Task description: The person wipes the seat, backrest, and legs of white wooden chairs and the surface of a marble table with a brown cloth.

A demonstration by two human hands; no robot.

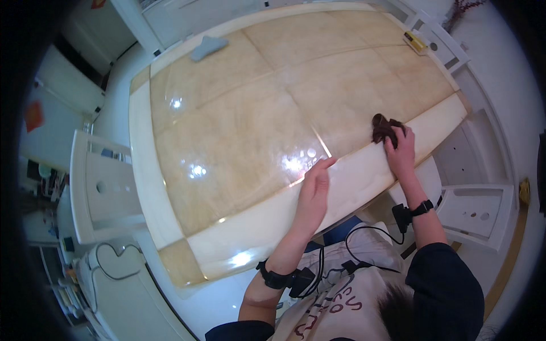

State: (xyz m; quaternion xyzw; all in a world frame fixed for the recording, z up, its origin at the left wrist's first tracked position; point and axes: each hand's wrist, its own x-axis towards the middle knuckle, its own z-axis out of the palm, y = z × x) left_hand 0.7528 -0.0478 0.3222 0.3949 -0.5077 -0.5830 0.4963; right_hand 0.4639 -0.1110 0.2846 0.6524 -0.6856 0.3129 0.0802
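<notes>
A large dining table (239, 123) with a tan, cream-bordered glossy top lies before me. My right hand (400, 149) is closed around a crumpled dark brown cloth (384, 129), pressed on the tabletop at the right, where the tan field meets the cream border. My left hand (315, 187) is over the near cream border, holding nothing, with its fingertips by the seam; whether it touches the surface I cannot tell. A grey-blue cloth (209, 47) lies at the table's far left. Near the far right edge is a yellow and white box (415, 42).
White chairs stand at the left (106, 187) and at the right (475, 213), close to the table edge. Another white chair back (443, 42) rises at the far right. A pale cabinet or appliance (123, 294) with a cable is at the lower left. Black cables hang between my wrist straps.
</notes>
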